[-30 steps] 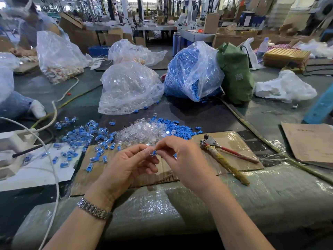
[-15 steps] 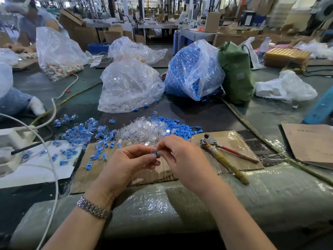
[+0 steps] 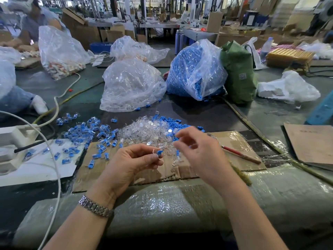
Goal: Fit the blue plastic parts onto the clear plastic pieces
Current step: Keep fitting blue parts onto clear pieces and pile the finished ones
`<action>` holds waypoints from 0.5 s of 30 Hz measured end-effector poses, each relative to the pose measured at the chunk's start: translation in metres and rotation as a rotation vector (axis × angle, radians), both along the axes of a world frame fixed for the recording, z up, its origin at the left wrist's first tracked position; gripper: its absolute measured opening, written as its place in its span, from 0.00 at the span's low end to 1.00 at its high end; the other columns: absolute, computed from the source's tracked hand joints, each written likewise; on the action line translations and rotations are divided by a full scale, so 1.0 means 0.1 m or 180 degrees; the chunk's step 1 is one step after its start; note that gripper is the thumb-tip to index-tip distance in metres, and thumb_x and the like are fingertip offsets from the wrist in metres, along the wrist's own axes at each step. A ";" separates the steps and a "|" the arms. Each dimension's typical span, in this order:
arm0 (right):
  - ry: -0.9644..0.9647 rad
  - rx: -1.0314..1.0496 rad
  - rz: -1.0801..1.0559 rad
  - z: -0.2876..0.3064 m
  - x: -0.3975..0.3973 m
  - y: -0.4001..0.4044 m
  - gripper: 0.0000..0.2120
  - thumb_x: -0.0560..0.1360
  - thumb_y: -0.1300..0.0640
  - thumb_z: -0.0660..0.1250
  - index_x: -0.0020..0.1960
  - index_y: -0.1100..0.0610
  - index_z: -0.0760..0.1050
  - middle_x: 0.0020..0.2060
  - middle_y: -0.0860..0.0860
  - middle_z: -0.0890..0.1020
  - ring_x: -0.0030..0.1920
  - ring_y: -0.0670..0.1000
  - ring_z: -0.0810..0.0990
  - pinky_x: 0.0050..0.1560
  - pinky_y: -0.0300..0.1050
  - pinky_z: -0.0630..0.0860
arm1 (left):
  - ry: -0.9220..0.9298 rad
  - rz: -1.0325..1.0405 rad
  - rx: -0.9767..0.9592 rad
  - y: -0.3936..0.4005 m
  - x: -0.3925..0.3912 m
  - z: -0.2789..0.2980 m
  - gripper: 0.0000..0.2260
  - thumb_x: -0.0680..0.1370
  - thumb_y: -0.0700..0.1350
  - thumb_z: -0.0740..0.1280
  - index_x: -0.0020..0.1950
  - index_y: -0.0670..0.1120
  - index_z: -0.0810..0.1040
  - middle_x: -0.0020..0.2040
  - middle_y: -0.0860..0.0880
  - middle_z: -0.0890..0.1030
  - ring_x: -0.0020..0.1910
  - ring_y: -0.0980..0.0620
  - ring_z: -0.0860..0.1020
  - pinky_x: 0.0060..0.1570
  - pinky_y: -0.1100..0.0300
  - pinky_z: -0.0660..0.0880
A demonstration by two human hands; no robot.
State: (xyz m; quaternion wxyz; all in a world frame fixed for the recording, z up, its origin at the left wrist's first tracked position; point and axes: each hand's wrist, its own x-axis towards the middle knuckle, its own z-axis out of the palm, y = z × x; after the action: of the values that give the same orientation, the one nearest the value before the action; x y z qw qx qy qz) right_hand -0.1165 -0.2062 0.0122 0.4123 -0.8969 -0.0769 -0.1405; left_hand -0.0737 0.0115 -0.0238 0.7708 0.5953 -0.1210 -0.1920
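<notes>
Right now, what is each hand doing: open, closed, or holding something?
Left hand: pinches a blue-and-clear piece in its fingers.
Right hand: fingers loosely spread, motion-blurred, nothing visibly held; open.

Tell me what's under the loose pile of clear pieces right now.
The clear pile lies partly on the dark tabletop, and its near edge spills onto the taped cardboard sheet. Loose blue parts border it. Anything buried beneath the pile is hidden.

dark table (image 3: 207,114), cardboard sheet (image 3: 234,141), plastic bags (image 3: 131,87)
</notes>
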 end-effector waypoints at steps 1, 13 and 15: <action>0.0029 -0.0201 -0.0374 0.00 0.02 -0.11 0.13 0.78 0.45 0.67 0.60 0.48 0.76 0.49 0.41 0.79 0.50 0.41 0.79 0.55 0.43 0.78 | 0.0015 0.0041 -0.0035 -0.01 0.01 -0.01 0.14 0.68 0.42 0.78 0.52 0.40 0.86 0.52 0.35 0.85 0.50 0.42 0.85 0.48 0.58 0.82; 0.1657 -0.2498 -0.1573 -0.14 0.17 -0.71 0.18 0.79 0.47 0.64 0.64 0.56 0.74 0.62 0.57 0.73 0.65 0.59 0.70 0.64 0.59 0.68 | 0.0081 0.0116 -0.0235 -0.01 0.05 -0.02 0.15 0.67 0.42 0.80 0.51 0.41 0.86 0.54 0.34 0.84 0.49 0.42 0.85 0.48 0.56 0.82; 0.1620 -0.2402 -0.1563 -0.13 0.19 -0.71 0.15 0.78 0.48 0.63 0.59 0.56 0.75 0.55 0.56 0.73 0.57 0.58 0.72 0.60 0.58 0.69 | 0.0097 0.0125 -0.0247 -0.01 0.05 -0.01 0.17 0.66 0.44 0.82 0.52 0.41 0.86 0.54 0.35 0.84 0.49 0.43 0.85 0.47 0.56 0.82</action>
State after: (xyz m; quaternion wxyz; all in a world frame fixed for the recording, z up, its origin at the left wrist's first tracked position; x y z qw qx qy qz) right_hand -0.0978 -0.2775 -0.0007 0.0207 -0.9805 0.1933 0.0270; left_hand -0.0689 0.0105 -0.0248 0.7987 0.5642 -0.1049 -0.1810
